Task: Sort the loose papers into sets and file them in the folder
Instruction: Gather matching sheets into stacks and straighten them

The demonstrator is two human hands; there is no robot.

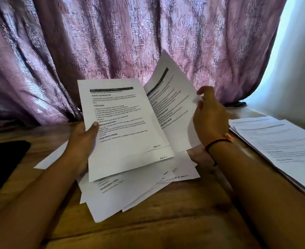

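Sorting midway: left hand grips pages at centre; right hand pinches one sheet at 1 o'clock. Unsorted loose pile at 6 o'clock, finished stack at 3. Dark slab at 9, possibly the folder; nothing filed.

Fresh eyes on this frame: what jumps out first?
The printed sheets held up at centre in the left grip, thumb on the front page, with the right grip pinching the edge of a tilted sheet angled away to their right. Beneath them a messy loose pile fans over the wooden table, a neater stack lies at the right edge, and a purple patterned curtain fills the background.
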